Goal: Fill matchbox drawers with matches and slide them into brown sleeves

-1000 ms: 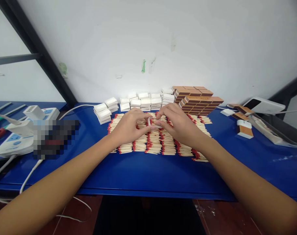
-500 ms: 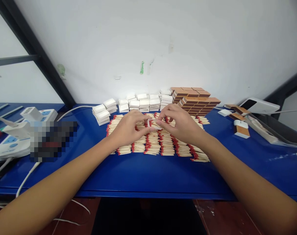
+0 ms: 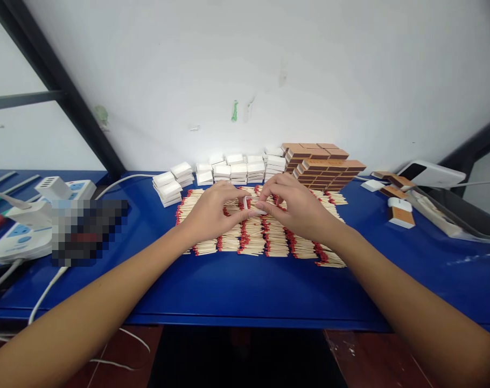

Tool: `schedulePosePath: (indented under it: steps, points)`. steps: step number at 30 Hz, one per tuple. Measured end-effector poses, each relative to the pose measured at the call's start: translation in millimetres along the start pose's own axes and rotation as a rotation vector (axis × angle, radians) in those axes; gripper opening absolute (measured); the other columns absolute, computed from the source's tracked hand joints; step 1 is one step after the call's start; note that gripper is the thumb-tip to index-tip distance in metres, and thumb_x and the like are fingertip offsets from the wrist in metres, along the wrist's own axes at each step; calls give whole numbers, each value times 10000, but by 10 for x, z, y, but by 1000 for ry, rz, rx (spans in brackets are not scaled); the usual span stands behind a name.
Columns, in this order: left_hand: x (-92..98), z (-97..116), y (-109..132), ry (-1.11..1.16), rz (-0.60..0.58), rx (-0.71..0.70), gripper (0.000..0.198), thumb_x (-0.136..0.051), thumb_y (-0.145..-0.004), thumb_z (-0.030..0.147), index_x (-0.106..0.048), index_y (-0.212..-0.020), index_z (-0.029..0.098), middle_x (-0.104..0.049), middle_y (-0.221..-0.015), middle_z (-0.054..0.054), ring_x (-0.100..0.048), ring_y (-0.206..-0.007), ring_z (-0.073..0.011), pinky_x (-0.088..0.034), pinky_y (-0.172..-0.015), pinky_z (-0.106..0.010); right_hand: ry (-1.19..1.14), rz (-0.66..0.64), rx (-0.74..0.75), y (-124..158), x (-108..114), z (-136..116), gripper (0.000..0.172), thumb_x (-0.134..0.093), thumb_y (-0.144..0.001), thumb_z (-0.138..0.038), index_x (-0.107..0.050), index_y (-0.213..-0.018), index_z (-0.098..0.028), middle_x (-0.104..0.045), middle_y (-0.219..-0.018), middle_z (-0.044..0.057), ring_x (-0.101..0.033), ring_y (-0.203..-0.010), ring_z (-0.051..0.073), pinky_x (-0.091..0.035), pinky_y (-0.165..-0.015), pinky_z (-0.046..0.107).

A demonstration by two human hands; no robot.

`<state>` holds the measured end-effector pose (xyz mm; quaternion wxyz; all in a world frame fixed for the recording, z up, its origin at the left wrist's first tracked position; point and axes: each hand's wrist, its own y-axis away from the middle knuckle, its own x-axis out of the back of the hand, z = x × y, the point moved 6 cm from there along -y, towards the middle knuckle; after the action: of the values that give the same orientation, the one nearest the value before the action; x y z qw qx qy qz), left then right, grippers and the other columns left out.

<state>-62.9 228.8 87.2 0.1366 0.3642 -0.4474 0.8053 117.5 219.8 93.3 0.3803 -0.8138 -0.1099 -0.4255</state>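
Above the rows of loose matches, my left hand (image 3: 216,211) grips a small white matchbox tray (image 3: 246,203) by its left end, thumb below and fingers above. My right hand (image 3: 291,203) is closed at the tray's right end, thumb and forefinger pinched on it; whether matches are also between those fingers I cannot make out. Red-tipped matches (image 3: 276,247) lie spread in several bands under both hands. Behind them stand stacks of white matchbox trays (image 3: 239,171). Brown matchbox sleeves (image 3: 326,170) are piled like bricks against the wall.
At the left lie a white power strip (image 3: 27,237) with plugged-in chargers and a blurred-out dark object (image 3: 93,231). On the right are a white device (image 3: 431,175), a few loose matchboxes (image 3: 401,217) and a dark case (image 3: 463,215). The blue table's front edge (image 3: 253,320) runs below my forearms.
My right fingertips have shifted slightly left and closer over the matchbox tray. My left hand stays in place, and the tray is tipped a little differently.
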Motion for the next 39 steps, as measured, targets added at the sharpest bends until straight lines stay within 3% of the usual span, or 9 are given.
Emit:
schedulePosePath:
  steps: [9, 16, 31, 37, 39]
  points:
    - [21, -29, -7, 6, -6, 55, 345, -720, -997, 563, -800, -1117, 251, -794, -982, -52, -701, -943, -245, -532, -836, -392, -12, 10, -69, -12, 46, 43, 169, -665, -1024, -381, -686, -923, -247, -685, -1028, 99, -616, -1048, 302, -493, -872, 448]
    - [-14, -5, 15, 19, -15, 0, 296, -730, -996, 535, -792, -1051, 251, -779, -977, -50, -689, -954, -242, -541, -836, -394, -89, -44, -132, -11, -13, 84, 172, -675, -1009, -353, -708, -879, -245, -700, -1055, 83, -635, -1041, 277, -490, -922, 454]
    - [-22, -12, 22, 6, -8, -9, 338, -720, -996, 563, -791, -1106, 251, -762, -950, -51, -676, -926, -236, -533, -826, -391, 16, 5, -34, -2, 22, 1, 161, -667, -1015, -341, -683, -894, -236, -695, -1002, 93, -622, -1009, 283, -493, -856, 430]
    - [51, -83, -2, -66, 20, 96, 331, -718, -999, 541, -803, -1112, 242, -791, -966, -56, -691, -968, -259, -541, -869, -417, 74, 107, -90, -20, 166, 64, 188, -619, -1022, -358, -682, -889, -240, -692, -934, 87, -614, -895, 267, -475, -799, 424]
    - [87, -145, -4, -104, 49, 153, 295, -728, -996, 505, -798, -1106, 240, -801, -1012, -53, -697, -1012, -268, -543, -914, -437, 119, 86, -132, -16, 203, 156, 190, -625, -1010, -366, -705, -899, -233, -704, -925, 88, -615, -861, 260, -466, -775, 419]
